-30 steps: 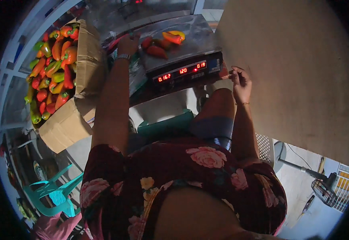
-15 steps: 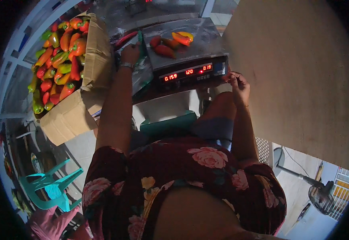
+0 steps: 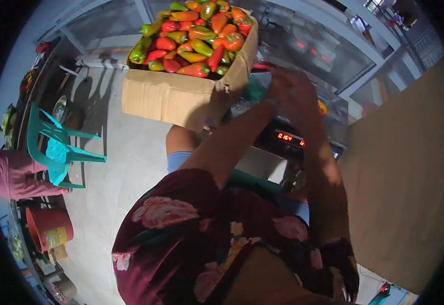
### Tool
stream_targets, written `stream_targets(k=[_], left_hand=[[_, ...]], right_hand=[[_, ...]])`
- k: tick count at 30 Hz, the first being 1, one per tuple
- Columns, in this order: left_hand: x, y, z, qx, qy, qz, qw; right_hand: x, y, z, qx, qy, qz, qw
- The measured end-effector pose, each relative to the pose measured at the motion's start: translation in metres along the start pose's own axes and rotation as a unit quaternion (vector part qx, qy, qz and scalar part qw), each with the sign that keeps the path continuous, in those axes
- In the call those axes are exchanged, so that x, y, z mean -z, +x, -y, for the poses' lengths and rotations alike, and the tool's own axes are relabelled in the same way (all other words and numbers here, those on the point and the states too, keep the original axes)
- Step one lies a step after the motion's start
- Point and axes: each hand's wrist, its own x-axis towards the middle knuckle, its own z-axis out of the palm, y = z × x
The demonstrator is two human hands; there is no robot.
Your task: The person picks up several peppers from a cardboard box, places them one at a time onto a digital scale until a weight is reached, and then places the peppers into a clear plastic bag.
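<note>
My left hand (image 3: 274,97) and my right hand (image 3: 295,91) are close together in shadow over the left side of the weighing scale (image 3: 270,142). Dim light and overlap hide their fingers. Right beside my left hand lies green and clear plastic (image 3: 256,87), like a stack of bags; whether I grip it cannot be seen. Past my right wrist a yellow-orange pepper (image 3: 322,108) shows on the scale's pan (image 3: 336,114). My right forearm covers part of the lit red display (image 3: 290,136). Left of my hands, a cardboard box (image 3: 168,96) is heaped with red, orange and green peppers (image 3: 194,43).
A large brown board (image 3: 405,178) stands at the right. On the tiled floor at left are a green plastic chair (image 3: 54,142) and a red bucket (image 3: 49,229). A person's pink-clothed leg (image 3: 21,173) is beside the chair. Glass panels in a pale frame (image 3: 359,46) stand behind the scale.
My right hand has left the scale's right front corner and come over to my left hand. The view has turned left, so the box and scale sit farther right.
</note>
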Motion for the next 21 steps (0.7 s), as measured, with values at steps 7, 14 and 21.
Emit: stream_targets(k=[7, 14, 21], left_hand=[[0.056, -0.142, -0.155, -0.074, 0.144, 0.196, 0.967], [0.199, -0.149, -0.239, 0.065, 0.244, -0.242, 0.937], [0.248, -0.088, -0.159, -0.022, 0.601, -0.218, 0.769]], right_hand=[[-0.105, 0.116, -0.011, 0.228, -0.275, 0.211, 0.910], [-0.029, 0.139, -0.033, 0.285, -0.226, 0.026, 0.931], [0.132, -0.085, -0.204, -0.550, -0.187, 0.057, 0.812]])
